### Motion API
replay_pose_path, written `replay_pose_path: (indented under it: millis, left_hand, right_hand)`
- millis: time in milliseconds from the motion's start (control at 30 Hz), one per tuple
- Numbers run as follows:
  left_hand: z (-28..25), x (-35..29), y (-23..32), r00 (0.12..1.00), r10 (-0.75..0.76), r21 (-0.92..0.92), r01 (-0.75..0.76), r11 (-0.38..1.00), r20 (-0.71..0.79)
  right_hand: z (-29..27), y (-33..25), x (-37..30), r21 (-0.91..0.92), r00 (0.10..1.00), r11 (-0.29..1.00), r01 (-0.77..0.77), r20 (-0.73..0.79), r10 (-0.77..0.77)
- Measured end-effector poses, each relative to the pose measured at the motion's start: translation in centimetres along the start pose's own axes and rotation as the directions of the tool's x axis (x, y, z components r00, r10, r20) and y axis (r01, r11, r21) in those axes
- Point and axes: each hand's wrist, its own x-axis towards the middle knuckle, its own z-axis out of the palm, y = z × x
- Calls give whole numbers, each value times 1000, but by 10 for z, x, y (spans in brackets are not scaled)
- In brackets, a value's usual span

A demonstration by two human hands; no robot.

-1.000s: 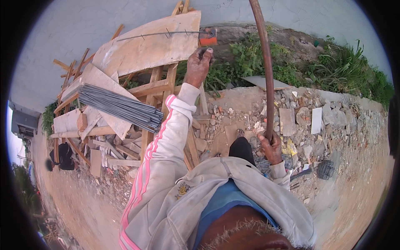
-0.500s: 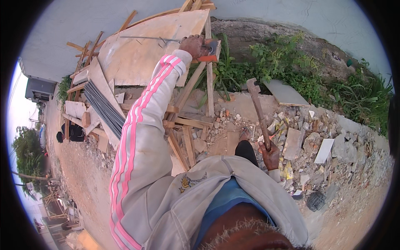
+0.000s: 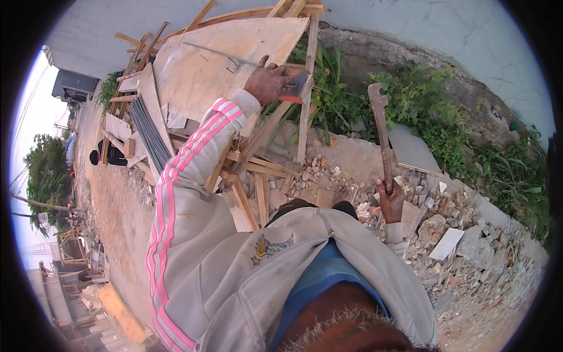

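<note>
My left hand (image 3: 267, 83) is at the right edge of a pale plywood board (image 3: 234, 44). It lies over the near end of a thin steel rod (image 3: 218, 51), fingers bent down and one digit raised; its underside is hidden. Against its fingertips is a grey metal piece with an orange edge (image 3: 296, 88), fixed by a wooden post (image 3: 306, 111). My right hand (image 3: 391, 201) is wrapped round the lower end of a rusty rebar bending wrench (image 3: 381, 129), held nearly upright with its notched head at the top, apart from the board.
Beside the board lies a bundle of grey steel rods (image 3: 149, 135) among timber offcuts (image 3: 261, 196). Rubble (image 3: 469, 252) covers the ground at right, with a flat grey panel (image 3: 413, 149) and green weeds (image 3: 422, 111) along the wall. A person in dark clothes (image 3: 111, 155) is far left.
My right hand has raised the wrench slightly and swung it more upright. The rod now slants more toward my left hand, whose grip looks looser. The whole view has shifted a little.
</note>
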Motion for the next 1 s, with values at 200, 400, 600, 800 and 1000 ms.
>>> replay_pose_path:
  millis: [200, 400, 600, 800, 1000]
  left_hand:
    - [2, 18, 27, 999, 39, 116, -39, 992, 4]
    - [-38, 26, 9, 989, -75, -69, 66, 995, -129]
    - [30, -7, 22, 978, -208, 5, 208, 978, -1]
    - [30, 5, 18, 989, 44, -50, -51, 997, -139]
    - [16, 13, 0, 888, 170, -126, -245, 961, -426]
  right_hand:
    - [8, -19, 19, 27, 1000, 1000, -5, -2, 5]
    - [27, -7, 33, 228, 999, 974, -7, 40, -2]
    - [25, -29, 25, 187, 1000, 982, 26, 2, -26]
    - [22, -19, 21, 128, 1000, 992, 4, -29, -1]
    - [43, -11, 22, 50, 986, 990, 133, -112, -127]
